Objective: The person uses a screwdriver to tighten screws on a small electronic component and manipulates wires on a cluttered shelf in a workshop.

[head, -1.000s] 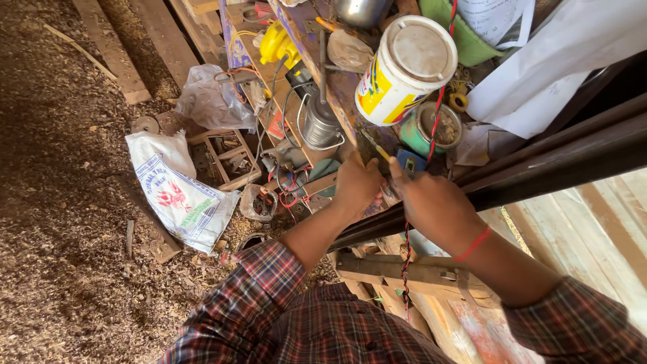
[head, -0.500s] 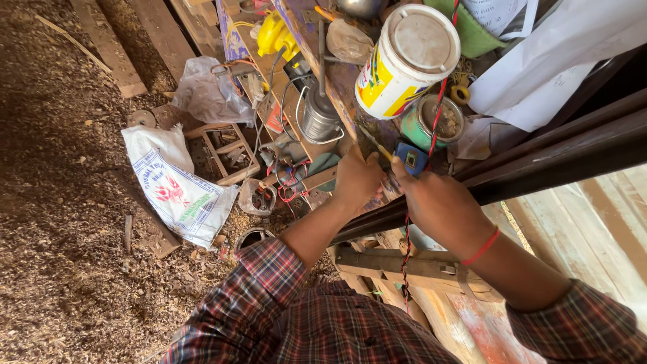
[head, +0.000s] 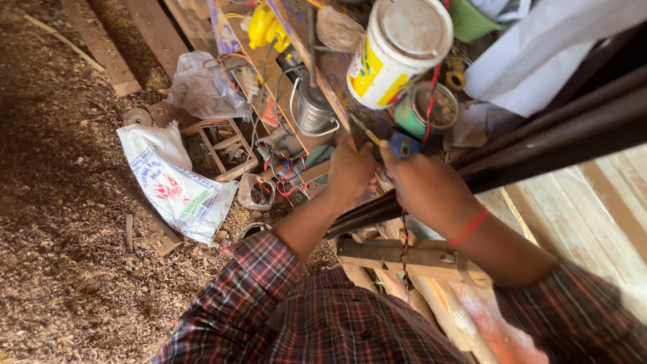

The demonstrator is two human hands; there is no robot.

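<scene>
My left hand is closed at the edge of a cluttered workbench, its fingers curled on something small that I cannot make out. My right hand is closed right beside it, holding a thin yellow-handled tool that points up and left. A small blue object sits just above the right knuckles. A red cord runs down past the right hand and hangs below the wrist. Both sleeves are dark plaid, and a red band circles the right wrist.
A white and yellow plastic bucket and a green tin stand on the bench. A metal can and a yellow power tool lie left. Dark long bars cross at right. A printed white sack lies on the sawdust floor.
Both hands stay together at the bench edge and shift slightly downward in view. The camera has drifted a little; the grip looks unchanged.
</scene>
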